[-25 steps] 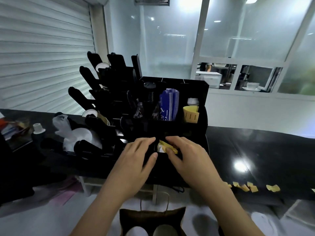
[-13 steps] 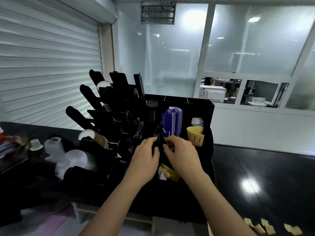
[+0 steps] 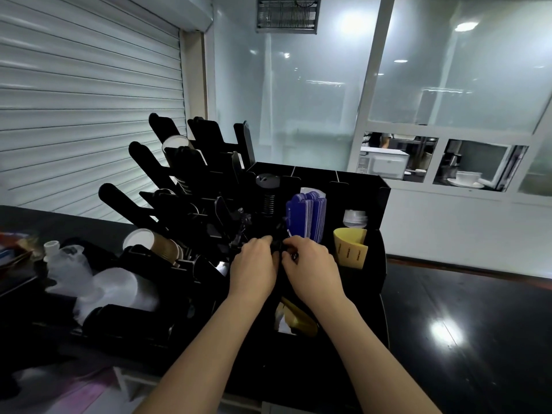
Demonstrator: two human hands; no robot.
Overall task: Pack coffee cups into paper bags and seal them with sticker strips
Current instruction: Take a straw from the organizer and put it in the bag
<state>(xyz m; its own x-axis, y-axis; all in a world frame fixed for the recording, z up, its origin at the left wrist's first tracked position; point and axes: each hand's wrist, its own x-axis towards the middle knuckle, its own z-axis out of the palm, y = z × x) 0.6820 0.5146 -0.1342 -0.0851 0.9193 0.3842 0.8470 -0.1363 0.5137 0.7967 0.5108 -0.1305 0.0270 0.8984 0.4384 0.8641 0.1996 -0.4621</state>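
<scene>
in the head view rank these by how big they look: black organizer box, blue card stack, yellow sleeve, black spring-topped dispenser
1. black organizer box
2. blue card stack and yellow sleeve: these look about alike, so no ranking between them
3. black spring-topped dispenser, partly hidden, so unsure

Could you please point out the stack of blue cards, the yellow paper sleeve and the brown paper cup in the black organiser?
Stack of blue cards (image 3: 306, 216), head view, on the front card's face.
Yellow paper sleeve (image 3: 351, 249), head view, on its front panel.
Brown paper cup (image 3: 164, 249), head view, on its ribbed side.
</scene>
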